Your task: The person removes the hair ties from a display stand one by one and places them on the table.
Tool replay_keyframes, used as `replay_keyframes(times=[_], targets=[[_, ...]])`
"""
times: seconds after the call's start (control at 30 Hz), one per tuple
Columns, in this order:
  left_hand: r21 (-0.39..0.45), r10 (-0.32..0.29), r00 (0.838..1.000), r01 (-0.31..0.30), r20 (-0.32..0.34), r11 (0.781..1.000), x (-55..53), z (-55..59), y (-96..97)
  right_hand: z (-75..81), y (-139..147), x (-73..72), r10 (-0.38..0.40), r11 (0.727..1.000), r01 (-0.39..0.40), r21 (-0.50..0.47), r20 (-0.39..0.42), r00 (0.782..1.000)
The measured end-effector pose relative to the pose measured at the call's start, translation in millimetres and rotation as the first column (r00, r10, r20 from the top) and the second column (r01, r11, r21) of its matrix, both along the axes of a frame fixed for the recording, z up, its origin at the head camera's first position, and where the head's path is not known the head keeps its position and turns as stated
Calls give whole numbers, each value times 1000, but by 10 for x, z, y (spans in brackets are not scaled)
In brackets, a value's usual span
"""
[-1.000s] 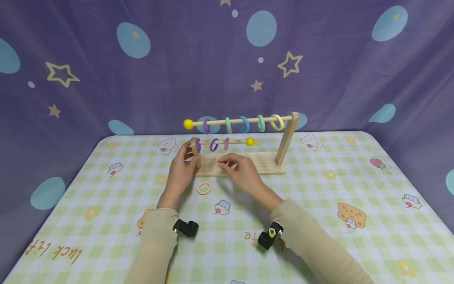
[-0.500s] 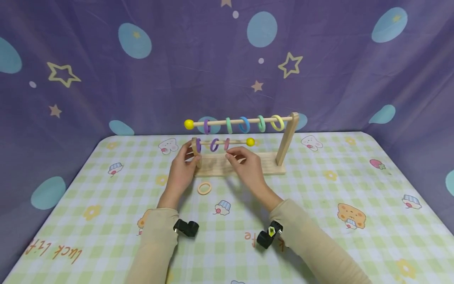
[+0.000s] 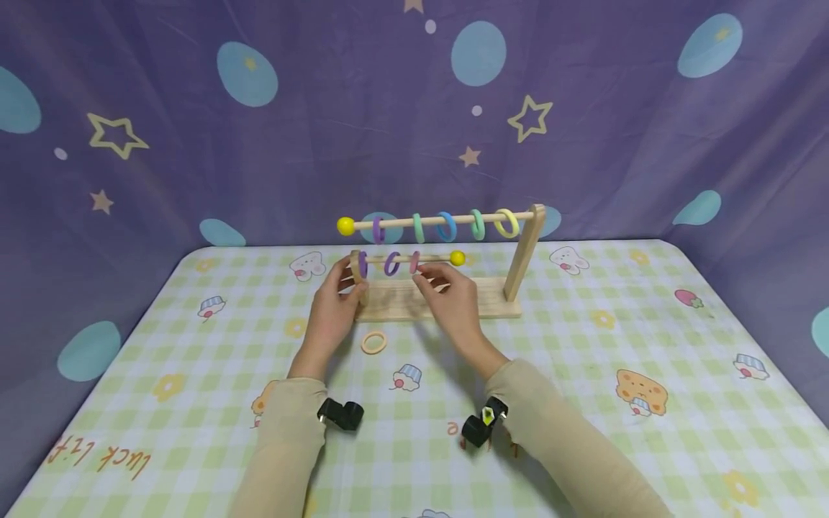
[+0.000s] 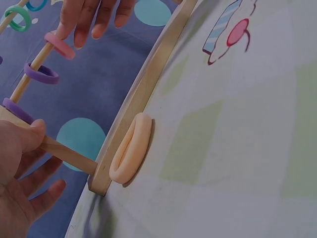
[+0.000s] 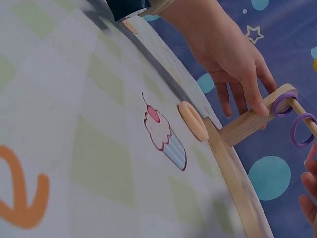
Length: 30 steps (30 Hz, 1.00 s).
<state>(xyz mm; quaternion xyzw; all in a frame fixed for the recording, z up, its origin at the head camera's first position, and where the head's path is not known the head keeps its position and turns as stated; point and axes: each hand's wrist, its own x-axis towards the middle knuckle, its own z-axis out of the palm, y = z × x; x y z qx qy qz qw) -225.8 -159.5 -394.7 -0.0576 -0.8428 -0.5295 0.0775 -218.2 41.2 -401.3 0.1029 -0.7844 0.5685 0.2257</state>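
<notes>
While lower rod (image 3: 435, 258) holds 3 rings (image 4: 42, 78), hands (image 3: 333, 307) (image 3: 451, 298) alongside

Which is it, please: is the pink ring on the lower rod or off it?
On: the pink ring encircles the lower rod, between a purple ring and the rod's yellow ball.

In the head view, soft, even light is falling across the desk (image 3: 583, 345), while the purple curtain (image 3: 363, 137) is looking darker. A faint, soft-edged shadow is lying below the right hand (image 3: 451, 298). Both wrist views are appearing dimmer and greyer; in the left one, the peach ring (image 4: 135, 154) is casting a narrow shadow. Low in the right wrist view, a blurred dark patch is spreading across the cloth.
</notes>
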Motion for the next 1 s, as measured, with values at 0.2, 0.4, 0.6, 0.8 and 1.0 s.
replay_keyframes(times=[0.2,0.4,0.6,0.8,1.0], targets=[[-6,-1,1000,1,4,1000,-8,-2,-6,29,-45,-16,-12,1000,12,-4,-20,1000],[-2,-3,1000,3,1,1000,-10,-2,-10,10,-77,-39,-23,1000,23,10,-12,1000],[-5,-2,1000,2,-6,1000,-9,-7,-16,-9,-95,-48,-31,999,31,11,-11,999],[-15,-2,1000,2,-5,1000,5,-1,-14,8,-102,-26,-39,999,39,6,7,999],[-14,0,1000,0,-3,1000,8,2,-16,16,-78,3,-51,999,51,4,-7,999]])
